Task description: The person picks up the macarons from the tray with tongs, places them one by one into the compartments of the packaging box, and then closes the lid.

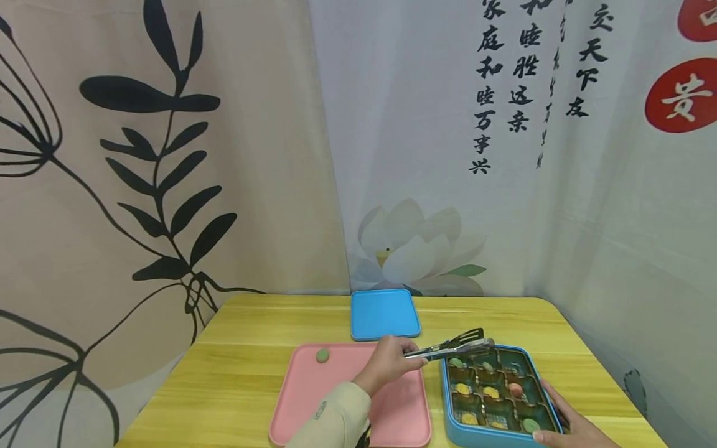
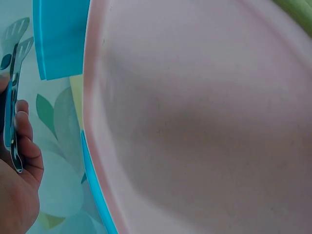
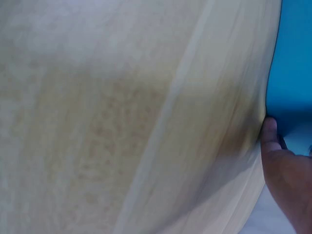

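Observation:
My left hand (image 1: 389, 362) grips metal food tongs (image 1: 448, 345), whose slotted ends reach over the back row of a blue box (image 1: 450, 398). The left wrist view also shows this hand (image 2: 24, 156) around the tongs' handles. Brown compartments inside the box hold small round macaron-like pieces: green, yellow and one pinkish red (image 1: 516, 390). Whether the tongs' ends hold a piece I cannot tell. At the box's near right corner my right hand (image 1: 579, 426) holds on, thumb at the front rim, fingers along the side. A green round piece (image 1: 322, 355) lies on the pink tray (image 1: 299, 398).
A flat blue lid or tray (image 1: 384, 315) lies behind the pink tray, near the back edge of the wooden table (image 1: 235, 367). Printed curtains (image 1: 269, 155) hang behind the table and along its right side.

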`<state>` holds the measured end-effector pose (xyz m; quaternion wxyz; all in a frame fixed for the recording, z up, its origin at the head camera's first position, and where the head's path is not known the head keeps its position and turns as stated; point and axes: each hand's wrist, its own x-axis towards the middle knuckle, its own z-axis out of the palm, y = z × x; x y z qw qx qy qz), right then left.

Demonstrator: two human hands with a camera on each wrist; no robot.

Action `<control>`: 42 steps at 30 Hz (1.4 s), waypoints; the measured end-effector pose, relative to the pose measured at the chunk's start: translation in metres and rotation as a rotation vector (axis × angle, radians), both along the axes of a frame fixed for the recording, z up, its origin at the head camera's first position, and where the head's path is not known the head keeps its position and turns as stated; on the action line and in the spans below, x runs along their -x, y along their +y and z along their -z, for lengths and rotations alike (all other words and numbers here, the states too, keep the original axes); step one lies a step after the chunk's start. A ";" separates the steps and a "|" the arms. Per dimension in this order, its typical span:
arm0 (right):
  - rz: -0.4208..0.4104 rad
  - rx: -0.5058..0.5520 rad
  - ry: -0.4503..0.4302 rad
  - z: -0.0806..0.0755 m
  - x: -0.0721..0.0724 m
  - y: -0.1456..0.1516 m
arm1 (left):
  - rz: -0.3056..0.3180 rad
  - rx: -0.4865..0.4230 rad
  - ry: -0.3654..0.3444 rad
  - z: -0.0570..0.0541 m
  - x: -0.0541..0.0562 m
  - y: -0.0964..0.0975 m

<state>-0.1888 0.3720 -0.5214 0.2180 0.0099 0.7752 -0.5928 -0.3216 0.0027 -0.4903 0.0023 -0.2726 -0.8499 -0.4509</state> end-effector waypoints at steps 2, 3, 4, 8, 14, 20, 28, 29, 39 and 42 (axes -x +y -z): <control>-0.002 0.002 -0.004 -0.001 0.001 0.000 | -0.005 -0.002 -0.006 -0.001 0.000 -0.001; -0.003 0.003 -0.003 -0.001 0.001 0.000 | -0.010 -0.002 -0.011 -0.001 0.000 -0.002; -0.003 0.007 -0.006 -0.001 0.001 0.000 | -0.012 -0.004 -0.018 -0.002 0.000 -0.003; 0.000 0.040 -0.020 0.002 0.002 0.002 | -0.016 -0.004 -0.023 -0.004 0.001 -0.008; -0.004 0.030 -0.012 0.006 0.003 0.004 | -0.024 -0.011 -0.021 -0.009 0.003 -0.018; -0.003 -0.002 -0.001 0.007 0.003 0.004 | -0.064 -0.021 -0.049 -0.010 0.006 -0.033; -0.043 0.016 0.027 0.003 0.001 0.004 | -0.109 -0.032 -0.092 -0.011 0.009 -0.058; -0.049 0.021 0.027 0.003 0.001 0.004 | -0.116 -0.032 -0.092 -0.011 0.009 -0.062; -0.044 0.052 0.012 0.003 0.001 0.004 | -0.169 -0.026 -0.037 -0.013 0.014 -0.099; -0.023 0.033 0.003 0.003 0.002 0.003 | -0.173 -0.031 -0.020 -0.014 0.016 -0.109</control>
